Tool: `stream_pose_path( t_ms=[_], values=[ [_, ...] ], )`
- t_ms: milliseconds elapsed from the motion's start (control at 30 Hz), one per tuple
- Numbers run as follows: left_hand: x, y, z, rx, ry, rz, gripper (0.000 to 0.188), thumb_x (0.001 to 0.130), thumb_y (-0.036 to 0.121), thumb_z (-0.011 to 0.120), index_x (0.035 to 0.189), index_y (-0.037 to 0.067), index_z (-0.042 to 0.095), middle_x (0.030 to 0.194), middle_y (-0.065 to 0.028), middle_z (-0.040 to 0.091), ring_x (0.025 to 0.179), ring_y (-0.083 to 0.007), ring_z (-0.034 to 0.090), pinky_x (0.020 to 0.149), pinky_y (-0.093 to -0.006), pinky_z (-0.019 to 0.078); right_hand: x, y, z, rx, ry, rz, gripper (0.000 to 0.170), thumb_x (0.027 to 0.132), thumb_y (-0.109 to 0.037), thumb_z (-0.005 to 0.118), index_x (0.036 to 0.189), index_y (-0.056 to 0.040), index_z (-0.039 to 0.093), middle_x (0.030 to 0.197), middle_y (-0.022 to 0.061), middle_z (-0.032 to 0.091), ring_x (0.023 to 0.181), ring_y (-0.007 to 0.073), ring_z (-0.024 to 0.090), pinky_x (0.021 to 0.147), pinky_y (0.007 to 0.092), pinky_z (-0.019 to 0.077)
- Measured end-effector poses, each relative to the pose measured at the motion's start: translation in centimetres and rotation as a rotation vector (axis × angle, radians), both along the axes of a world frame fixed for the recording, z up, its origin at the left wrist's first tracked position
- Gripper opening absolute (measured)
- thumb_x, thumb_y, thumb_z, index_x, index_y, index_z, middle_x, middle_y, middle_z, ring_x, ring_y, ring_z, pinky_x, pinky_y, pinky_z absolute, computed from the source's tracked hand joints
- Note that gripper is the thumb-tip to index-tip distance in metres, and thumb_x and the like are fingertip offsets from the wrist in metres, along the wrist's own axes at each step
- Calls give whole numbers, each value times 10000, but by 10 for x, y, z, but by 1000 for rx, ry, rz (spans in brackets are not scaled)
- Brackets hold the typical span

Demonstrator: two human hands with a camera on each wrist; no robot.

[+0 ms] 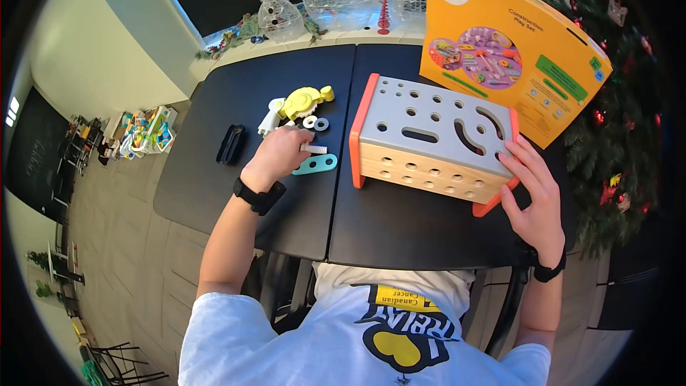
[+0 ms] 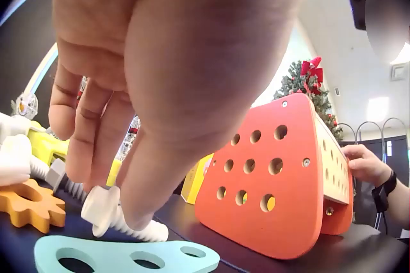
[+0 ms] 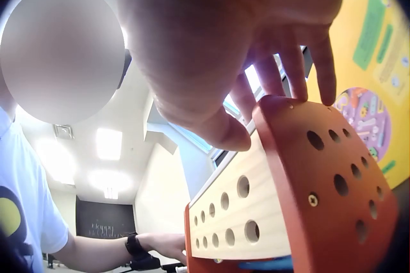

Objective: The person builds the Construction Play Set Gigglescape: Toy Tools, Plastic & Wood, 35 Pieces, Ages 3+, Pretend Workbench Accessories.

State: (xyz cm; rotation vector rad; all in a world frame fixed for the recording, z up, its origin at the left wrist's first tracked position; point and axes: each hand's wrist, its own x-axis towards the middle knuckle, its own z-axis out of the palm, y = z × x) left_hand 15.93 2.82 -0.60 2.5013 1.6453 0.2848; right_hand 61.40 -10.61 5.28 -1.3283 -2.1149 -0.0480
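My left hand reaches down to the table's left half, thumb and fingers pinching a white toy bolt with a ridged shaft. Just in front of it lies a teal strip with holes. Beyond the hand are a yellow toy saw and white and grey washers; an orange gear sits close by in the left wrist view. My right hand rests with extended fingers on the right end of a wooden workbench box, which has a grey holed top and red end panels.
A black tray lies at the left of the table. The yellow product box stands behind the workbench box, near a decorated tree. Wire snowmen line the sill. A seam runs down the table's middle.
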Motion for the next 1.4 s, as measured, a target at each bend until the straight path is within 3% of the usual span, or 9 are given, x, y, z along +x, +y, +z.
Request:
stream_pose_path(
  t_ms=[133,200,300,433,567,700,933,1100,1400],
  values=[
    [7,-7,12,11,-144,39,266,793,62,743,1053,6,748,930,-179,731,870,-360,723,797,-426,577,5,0,2,-4,28,46,511,799,0,743,1305,-51,689,1433,147,632,1400,372,555,1122,448,487],
    [10,-9,19,156,-226,45,242,810,13,769,1046,-12,721,934,-145,730,843,-273,747,737,-380,614,6,2,0,7,79,42,526,804,-9,747,1323,-53,677,1433,148,630,1367,371,580,1105,435,499],
    [27,-18,53,256,-344,-18,273,806,-73,762,1067,-27,695,1018,-121,680,829,-224,734,738,-322,627,6,4,-3,15,139,24,539,809,-20,752,1340,-55,666,1432,150,628,1311,368,616,1081,419,515],
    [60,-34,99,378,-442,-67,290,809,-73,766,1082,-20,684,1062,-83,671,869,-148,692,737,-280,568,5,5,-9,17,197,-1,551,806,-33,759,1346,-34,651,1423,154,630,1256,367,645,1060,406,526],
    [95,-44,128,323,-553,-159,322,810,-76,775,1113,-31,674,1040,-49,656,856,-119,621,788,-264,532,5,5,-8,42,222,-21,541,808,-42,764,1334,7,647,1423,163,632,1261,369,646,1062,405,522],
    [131,-41,140,96,-632,-348,306,826,-53,806,1108,-22,691,1086,-57,683,858,-110,623,798,-269,536,6,5,-14,25,260,-29,523,812,-52,771,1315,34,660,1453,167,617,1288,365,636,1078,407,512],
    [222,-28,133,128,-493,-636,257,782,139,860,985,6,776,833,-113,713,732,-222,677,664,-340,539,3,3,-18,8,265,-54,541,832,-72,771,1352,25,653,1478,204,606,1392,375,566,1138,416,472],
    [257,-26,127,172,-460,-716,244,781,124,847,983,1,784,837,-158,714,759,-305,696,706,-384,553,7,1,-18,-46,319,-26,552,860,-94,770,1382,18,632,1482,216,598,1387,378,566,1140,419,470],
    [267,-26,136,139,-399,-750,261,769,74,841,1012,-6,793,906,-183,709,799,-321,696,739,-407,554,10,1,-18,-44,294,-9,577,889,-136,762,1427,3,603,1499,196,585,1342,382,596,1106,421,502]
  ],
)
